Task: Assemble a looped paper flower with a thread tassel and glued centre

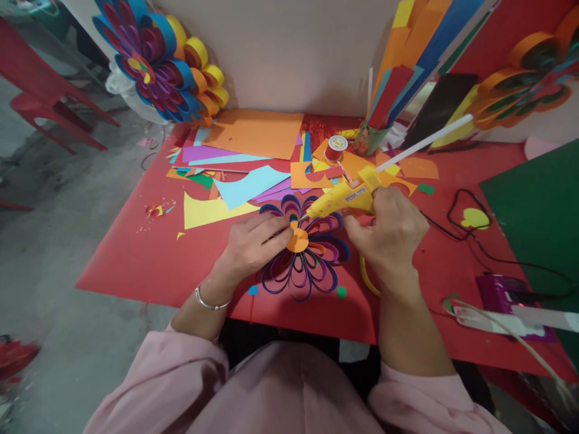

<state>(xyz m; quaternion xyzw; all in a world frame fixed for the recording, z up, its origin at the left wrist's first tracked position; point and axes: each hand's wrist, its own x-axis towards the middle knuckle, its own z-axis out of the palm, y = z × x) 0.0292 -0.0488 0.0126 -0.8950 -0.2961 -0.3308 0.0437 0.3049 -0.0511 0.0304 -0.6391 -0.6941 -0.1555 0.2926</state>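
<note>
My right hand (389, 232) grips a yellow hot glue gun (346, 198), and a long white glue stick (425, 142) juts out of its back end. The gun's nozzle points left and down, close to the fingertips of my left hand (256, 244). Those fingers are closed on a small orange paper piece (297, 240) at the middle of a paper flower (312, 274). Looped strips of dark blue, purple and pink paper form the flower, which lies on the red tabletop (190, 265). My left hand covers its left-hand loops.
Behind the flower lie paper scraps, a light blue sheet (251, 185) and an orange sheet (257, 134). A thread spool (336, 149) stands near a cup of paper strips (371, 137). A black cord (452, 235) runs right toward a power strip (493, 319). Finished paper flowers (156, 66) lean at the back.
</note>
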